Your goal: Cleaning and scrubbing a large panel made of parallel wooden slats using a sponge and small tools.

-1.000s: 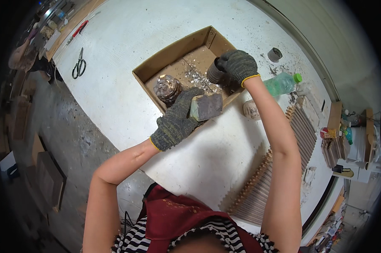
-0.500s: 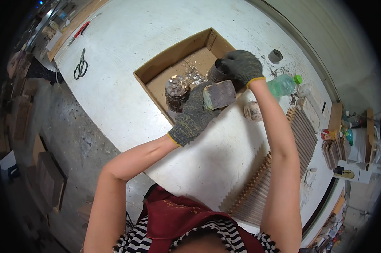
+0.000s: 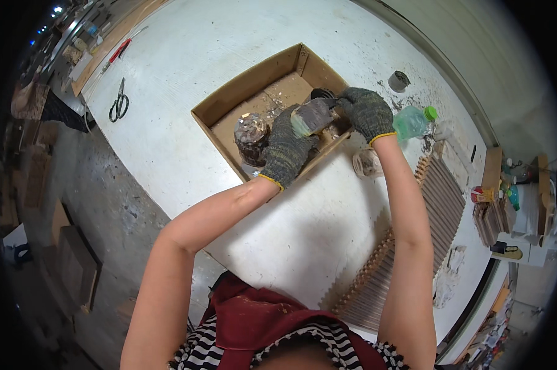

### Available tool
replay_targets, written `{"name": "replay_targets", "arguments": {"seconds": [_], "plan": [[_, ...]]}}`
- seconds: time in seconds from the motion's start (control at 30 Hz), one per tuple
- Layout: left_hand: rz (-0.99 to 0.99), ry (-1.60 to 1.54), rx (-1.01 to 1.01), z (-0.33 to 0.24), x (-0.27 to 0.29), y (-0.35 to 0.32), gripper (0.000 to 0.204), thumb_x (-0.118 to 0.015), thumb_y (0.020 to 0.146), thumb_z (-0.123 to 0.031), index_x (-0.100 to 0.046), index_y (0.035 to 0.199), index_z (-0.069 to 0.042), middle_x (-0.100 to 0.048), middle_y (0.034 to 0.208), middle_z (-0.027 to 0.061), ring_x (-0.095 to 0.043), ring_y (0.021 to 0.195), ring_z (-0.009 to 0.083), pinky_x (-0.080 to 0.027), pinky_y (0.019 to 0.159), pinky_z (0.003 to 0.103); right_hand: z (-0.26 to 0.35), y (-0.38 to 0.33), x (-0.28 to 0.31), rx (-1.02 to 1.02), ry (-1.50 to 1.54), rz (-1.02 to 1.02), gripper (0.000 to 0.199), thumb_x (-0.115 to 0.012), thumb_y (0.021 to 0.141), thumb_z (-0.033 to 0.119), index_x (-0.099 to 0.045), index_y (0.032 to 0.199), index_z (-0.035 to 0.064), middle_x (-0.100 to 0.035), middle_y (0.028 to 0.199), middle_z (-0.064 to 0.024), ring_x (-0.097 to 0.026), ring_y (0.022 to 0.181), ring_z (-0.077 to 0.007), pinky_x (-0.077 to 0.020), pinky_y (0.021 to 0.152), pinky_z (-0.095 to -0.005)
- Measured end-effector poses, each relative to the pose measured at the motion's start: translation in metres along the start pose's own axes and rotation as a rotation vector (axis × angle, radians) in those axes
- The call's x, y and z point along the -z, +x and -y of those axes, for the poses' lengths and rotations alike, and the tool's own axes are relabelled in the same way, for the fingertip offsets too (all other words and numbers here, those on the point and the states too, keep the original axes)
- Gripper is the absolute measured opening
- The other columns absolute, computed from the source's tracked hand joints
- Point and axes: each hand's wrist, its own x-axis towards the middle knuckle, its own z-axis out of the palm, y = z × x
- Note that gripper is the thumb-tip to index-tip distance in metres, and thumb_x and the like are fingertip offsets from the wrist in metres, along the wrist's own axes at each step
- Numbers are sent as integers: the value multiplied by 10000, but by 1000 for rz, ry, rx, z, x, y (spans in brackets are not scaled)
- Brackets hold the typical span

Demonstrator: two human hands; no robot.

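Observation:
A dark grey block [image 3: 316,116] with a pale greenish end sits in my gloved left hand [image 3: 289,147], which is shut around it over the near part of a cardboard box [image 3: 252,80]. My gloved right hand [image 3: 369,115] has its fingers curled at the block's right end; anything pinched in them is hidden. Just behind the block, partly covered, shows a dark ribbed cylinder [image 3: 322,94] inside the box. Left of my left hand stands a dark brown, rough-sided round piece [image 3: 252,140] with flakes on top. Small crumbs lie on the box floor.
Right of the box are a green-capped bottle [image 3: 412,123], a pale round container [image 3: 366,163] and a small grey cylinder [image 3: 398,81]. Ribbed strips [image 3: 414,228] lie along the table's right side. Scissors [image 3: 119,103] and a red-handled tool [image 3: 118,52] lie far left.
My right hand has moved from the ribbed cylinder to the block's right end. The block in my left hand has moved up and tilted. The cylinder now sits lower behind it.

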Motion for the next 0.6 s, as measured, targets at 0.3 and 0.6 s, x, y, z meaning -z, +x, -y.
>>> {"name": "replay_targets", "arguments": {"seconds": [0.3,0.6], "plan": [[25,94,41,9,-2,2,628,-778,821,-192,-490,1351,-17,-598,1266,156,-581,1152,261,-462,1005,364,-18,-39,-6,-201,666,-222,295,-655,920,260,-721,1096,32,-716,839,-70,-625,642,-136,-494,577,-271],[58,46,82,4,2,0,557,-754,862,-188,-497,1331,-28,-603,1253,138,-588,1134,235,-476,988,349,16,-91,-10,-314,1300,-161,236,-677,933,182,-718,1096,16,-670,752,-16,-531,561,-43,-387,475,-191]]}}
